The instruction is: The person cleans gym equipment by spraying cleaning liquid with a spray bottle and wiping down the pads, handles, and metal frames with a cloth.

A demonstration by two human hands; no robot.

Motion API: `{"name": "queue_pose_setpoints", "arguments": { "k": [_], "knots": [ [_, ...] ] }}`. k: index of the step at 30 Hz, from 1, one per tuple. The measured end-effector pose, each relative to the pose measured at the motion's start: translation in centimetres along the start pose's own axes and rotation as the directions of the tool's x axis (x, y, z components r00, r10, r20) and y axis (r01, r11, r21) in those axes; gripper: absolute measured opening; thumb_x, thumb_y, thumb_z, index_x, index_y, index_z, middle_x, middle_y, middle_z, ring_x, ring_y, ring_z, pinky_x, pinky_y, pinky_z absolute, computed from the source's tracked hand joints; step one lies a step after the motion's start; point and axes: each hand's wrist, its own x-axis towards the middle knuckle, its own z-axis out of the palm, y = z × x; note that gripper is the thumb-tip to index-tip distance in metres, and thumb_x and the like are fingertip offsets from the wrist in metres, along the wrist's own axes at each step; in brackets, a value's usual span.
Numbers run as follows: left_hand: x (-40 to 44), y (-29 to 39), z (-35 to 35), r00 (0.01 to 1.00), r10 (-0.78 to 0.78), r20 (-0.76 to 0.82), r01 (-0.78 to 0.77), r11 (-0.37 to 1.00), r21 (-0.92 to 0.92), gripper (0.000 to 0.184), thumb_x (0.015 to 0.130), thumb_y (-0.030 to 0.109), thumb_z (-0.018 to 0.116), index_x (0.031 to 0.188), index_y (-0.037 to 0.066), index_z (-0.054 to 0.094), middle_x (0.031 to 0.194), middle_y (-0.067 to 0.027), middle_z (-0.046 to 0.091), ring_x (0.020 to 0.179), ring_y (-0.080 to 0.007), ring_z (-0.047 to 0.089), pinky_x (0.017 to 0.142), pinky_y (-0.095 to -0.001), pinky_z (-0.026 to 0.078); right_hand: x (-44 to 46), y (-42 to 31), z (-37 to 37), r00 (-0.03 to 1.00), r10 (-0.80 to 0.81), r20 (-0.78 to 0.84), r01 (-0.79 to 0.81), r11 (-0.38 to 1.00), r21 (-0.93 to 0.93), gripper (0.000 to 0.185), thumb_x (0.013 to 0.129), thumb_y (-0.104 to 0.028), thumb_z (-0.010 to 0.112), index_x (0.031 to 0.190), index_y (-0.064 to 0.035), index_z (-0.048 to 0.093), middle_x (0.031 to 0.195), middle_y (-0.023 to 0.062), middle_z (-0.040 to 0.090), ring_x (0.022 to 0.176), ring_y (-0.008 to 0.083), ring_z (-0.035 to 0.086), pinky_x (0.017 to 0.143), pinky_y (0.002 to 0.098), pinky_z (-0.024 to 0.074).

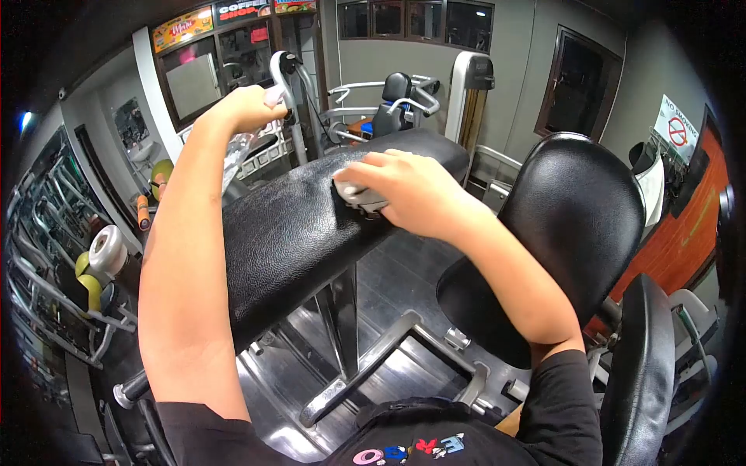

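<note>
Fingers of the right hand (408, 186) are bent around a pale cloth (361, 198), which lies against the top of the long black pad (272, 233). Raised near the pad's left side, the left hand (247, 110) grasps what seems to be a clear spray bottle (238, 149). For good wiping, I would judge, the cloth should be pressed flat, with even, overlapping strokes reaching the edges also.
</note>
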Motion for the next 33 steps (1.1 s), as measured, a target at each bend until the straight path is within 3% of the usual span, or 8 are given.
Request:
{"name": "queue_pose_setpoints", "arguments": {
  "k": [8,14,16,18,20,24,30,33],
  "knots": [
    [-0.1,0.2,0.0,0.998,-0.007,-0.061,0.007,1.0,0.001,0.043,0.08,0.039,0.061,0.084,-0.004,0.065,0.074,-0.0157,0.069,0.07,-0.0241,0.07,0.068,-0.0368,0.055,0.3,1.0,-2.4,0.977,0.075,0.201,-0.06,0.995,-0.08,0.059,0.069,0.008,0.06,0.122,-0.0167,0.06,0.113,0.0107,0.063,0.108,0.0335,0.06,0.091,0.0443,0.0499],
    [1.0,-0.7,0.4,0.99,0.039,-0.138,-0.029,0.997,0.072,0.041,0.079,0.039,0.062,0.081,-0.002,0.068,0.073,-0.0156,0.07,0.068,-0.0252,0.069,0.072,-0.0378,0.054,4.8,2.4,2.4,0.993,0.078,-0.084,-0.09,0.985,-0.149,0.032,0.081,-0.005,0.062,0.111,-0.0148,0.061,0.103,0.0143,0.063,0.099,0.0351,0.063,0.086,0.0449,0.0518],
    [0.2,0.2,-0.6,0.998,-0.024,-0.052,0.024,1.0,0.009,0.038,0.08,0.037,0.062,0.085,-0.001,0.068,0.074,-0.0142,0.07,0.066,-0.0231,0.068,0.067,-0.0369,0.055,3.9,2.6,0.7,0.998,0.041,0.039,-0.036,0.99,-0.134,0.037,0.079,-0.004,0.062,0.115,-0.0151,0.061,0.103,0.0154,0.064,0.1,0.0344,0.064,0.085,0.045,0.052],
    [-0.1,1.2,-1.4,0.995,-0.026,0.101,0.06,0.933,-0.355,0.032,0.085,0.033,0.062,0.092,0.001,0.065,0.071,-0.0067,0.063,0.06,-0.0144,0.062,0.053,-0.0307,0.054,3.0,3.5,-2.1,0.97,0.104,0.221,-0.078,0.99,-0.12,0.045,0.078,-0.004,0.061,0.121,-0.0157,0.061,0.105,0.0168,0.066,0.101,0.0348,0.065,0.086,0.0451,0.0522],
    [0.1,2.5,-1.7,0.984,0.174,0.046,-0.129,0.861,-0.492,0.031,0.087,0.033,0.061,0.091,0.002,0.064,0.073,-0.0059,0.062,0.061,-0.0132,0.061,0.051,-0.0296,0.052,2.4,4.7,-4.8,0.909,0.227,0.351,-0.192,0.973,-0.13,0.046,0.075,-0.001,0.061,0.12,-0.0124,0.059,0.101,0.02,0.068,0.097,0.036,0.066,0.084,0.0451,0.0522],
    [-3.1,9.0,-4.0,0.972,0.201,0.119,-0.107,0.836,-0.538,0.031,0.089,0.032,0.059,0.093,0.002,0.066,0.08,-0.0048,0.066,0.064,-0.0117,0.062,0.052,-0.0274,0.052,1.8,11.0,-6.8,0.769,0.44,0.465,-0.257,0.878,-0.405,0.06,0.077,-0.005,0.061,0.136,-0.0096,0.053,0.117,0.0204,0.065,0.104,0.0364,0.064,0.09,0.0424,0.0514],
    [-7.6,15.9,-6.6,0.932,0.339,0.131,-0.261,0.875,-0.408,0.039,0.086,0.036,0.061,0.096,-0.001,0.067,0.077,-0.0096,0.066,0.062,-0.0145,0.061,0.05,-0.0284,0.05,0.7,14.7,-7.3,0.732,0.558,0.39,-0.329,0.792,-0.515,0.044,0.078,-0.006,0.06,0.122,-0.0084,0.059,0.109,0.0194,0.067,0.101,0.0371,0.064,0.087,0.0439,0.0509],
    [-8.9,17.6,-7.6,0.937,0.348,0.035,-0.334,0.921,-0.201,0.041,0.084,0.037,0.063,0.1,-0.001,0.067,0.075,-0.009,0.065,0.063,-0.013,0.062,0.051,-0.0282,0.051,0.9,14.3,-6.7,0.849,0.371,0.377,-0.298,0.924,-0.239,0.032,0.078,-0.007,0.063,0.11,-0.0078,0.059,0.103,0.0197,0.068,0.097,0.0376,0.065,0.083,0.0454,0.0495]
  ]
}}
